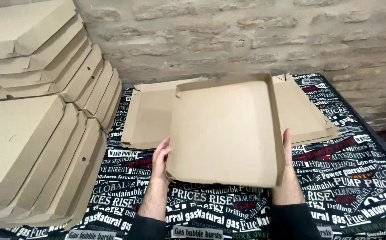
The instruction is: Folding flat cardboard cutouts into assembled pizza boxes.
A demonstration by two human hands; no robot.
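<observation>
the half-folded cardboard box (224,131) sits directly between my hands, tilted up over the flat cardboard sheets (148,115) on the counter (357,178). my left hand (160,160) grips its left edge and my right hand (287,149) its right wall. both are equally near; the box is roughly square.

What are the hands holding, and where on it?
A half-folded cardboard box, gripped by its two opposite side edges: left hand on the left edge, right hand against the raised right wall.
</observation>
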